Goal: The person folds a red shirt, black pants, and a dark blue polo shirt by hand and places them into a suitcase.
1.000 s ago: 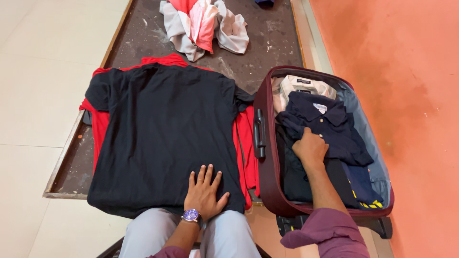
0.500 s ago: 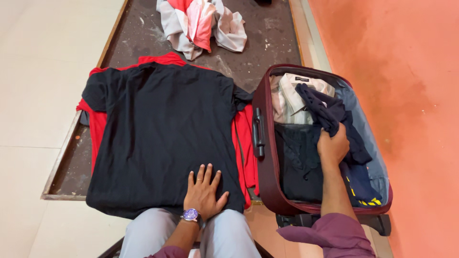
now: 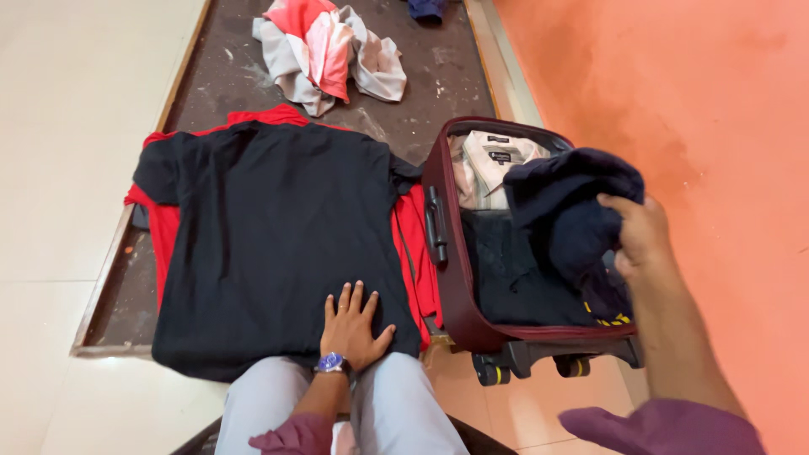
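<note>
Gripping a bunched navy shirt (image 3: 573, 211), the right hand (image 3: 645, 240) holds it above the open maroon suitcase (image 3: 447, 270), fingers closed round the cloth. The left hand (image 3: 352, 324) lies open and flat on the near hem of a black shirt (image 3: 270, 236), spread just left of the suitcase over a red garment (image 3: 417, 253). Inside the suitcase: a folded white shirt (image 3: 497, 160) at the far end, dark clothes (image 3: 506, 278) below. A crumpled grey-and-red garment (image 3: 324, 50) lies beyond the black shirt.
</note>
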